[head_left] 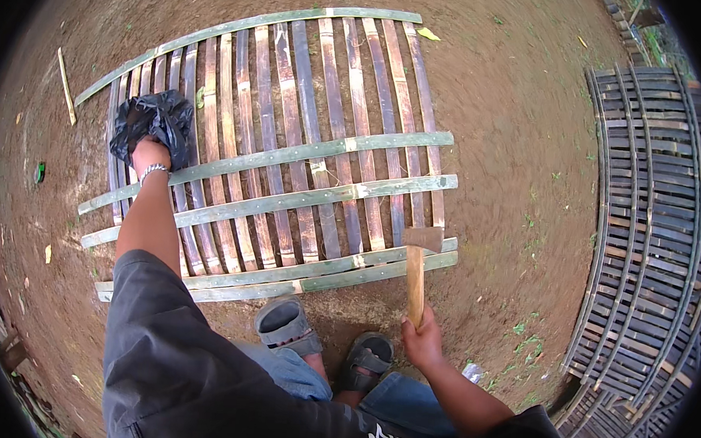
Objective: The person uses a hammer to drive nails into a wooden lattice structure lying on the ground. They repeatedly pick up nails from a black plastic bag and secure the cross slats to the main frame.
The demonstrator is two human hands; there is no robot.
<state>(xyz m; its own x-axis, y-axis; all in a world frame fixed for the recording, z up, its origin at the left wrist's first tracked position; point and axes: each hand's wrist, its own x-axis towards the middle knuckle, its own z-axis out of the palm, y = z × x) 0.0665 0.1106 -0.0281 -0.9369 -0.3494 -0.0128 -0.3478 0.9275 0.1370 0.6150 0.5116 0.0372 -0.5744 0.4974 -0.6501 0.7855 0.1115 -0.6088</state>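
A bamboo slat panel [295,135] lies on the ground in front of me, its dark slats crossed by green bamboo strips [267,206]. Over its left side, my left hand [150,154] is closed on the edge of a crumpled black plastic bag [172,120]. Its fingertips are partly hidden by the bag, and I cannot see the bag's contents. Near the panel's front right corner, my right hand [423,336] grips a hatchet [415,287] by its wooden handle. The metal head points away from me, over the ends of the front strips.
More bamboo slat panels [647,221] are stacked at the right. A loose stick [66,87] and a small green object [40,172] lie on the dirt at left. My sandalled feet [288,327] stand close to the panel's front edge. A yellow leaf [428,33] lies beyond it.
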